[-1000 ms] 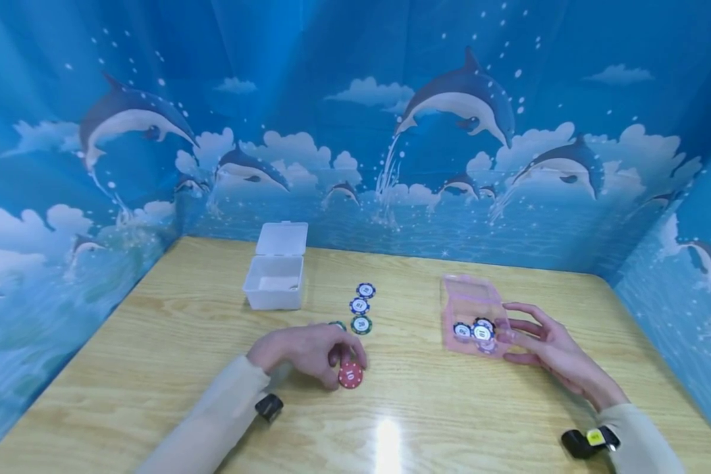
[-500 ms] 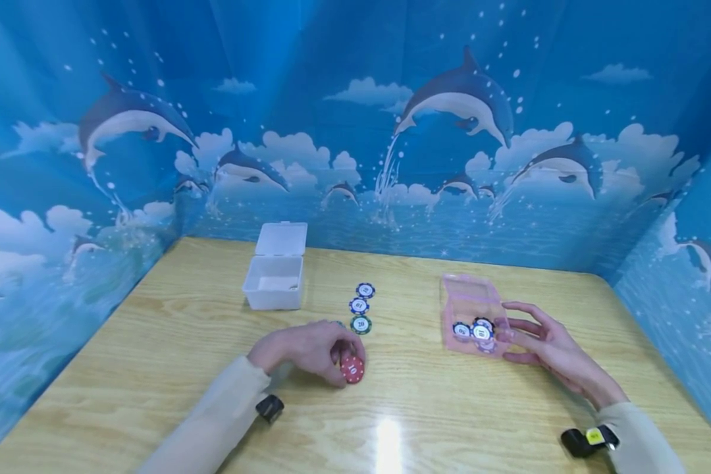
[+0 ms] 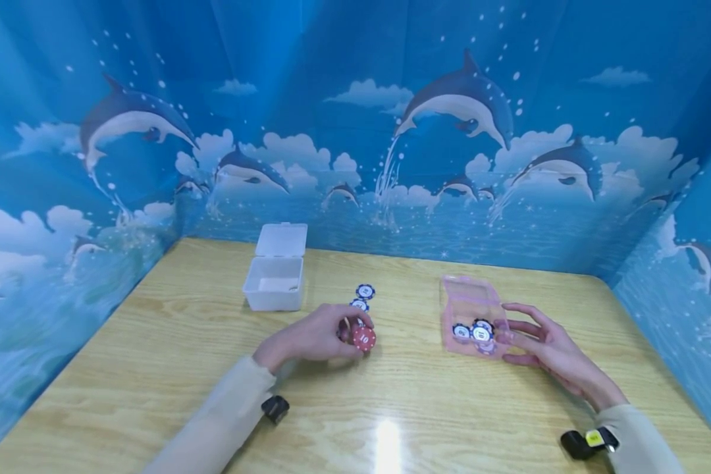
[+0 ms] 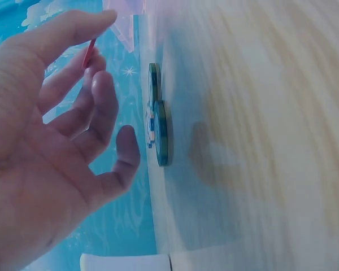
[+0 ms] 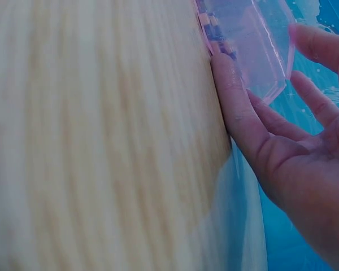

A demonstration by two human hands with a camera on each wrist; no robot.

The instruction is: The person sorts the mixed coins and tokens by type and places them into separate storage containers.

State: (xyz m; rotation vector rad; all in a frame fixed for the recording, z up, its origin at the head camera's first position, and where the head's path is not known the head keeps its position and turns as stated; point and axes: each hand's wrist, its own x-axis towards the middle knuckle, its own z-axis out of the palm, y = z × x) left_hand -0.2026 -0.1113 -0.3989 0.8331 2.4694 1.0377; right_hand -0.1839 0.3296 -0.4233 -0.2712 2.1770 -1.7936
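In the head view my left hand (image 3: 316,336) pinches a red poker chip (image 3: 364,339) marked 10, held up off the table. The left wrist view shows that chip (image 4: 89,53) edge-on between thumb and fingertips, with a green chip (image 4: 162,134) lying on the table beyond. Two blue-and-white chips (image 3: 365,291) lie just past the left hand, which covers part of the chips nearest it. My right hand (image 3: 545,342) touches the right side of an open pink clear box (image 3: 471,309) with its fingers spread. Several chips (image 3: 482,334) lie inside that box.
An open white plastic box (image 3: 274,301) stands at the back left, its lid tipped back. The wooden table (image 3: 450,415) ends at a blue dolphin curtain (image 3: 332,164) behind and at both sides.
My left hand has lifted the red chip and carried it forward and a little right, over the nearest table chips. The right hand stays at the pink box.
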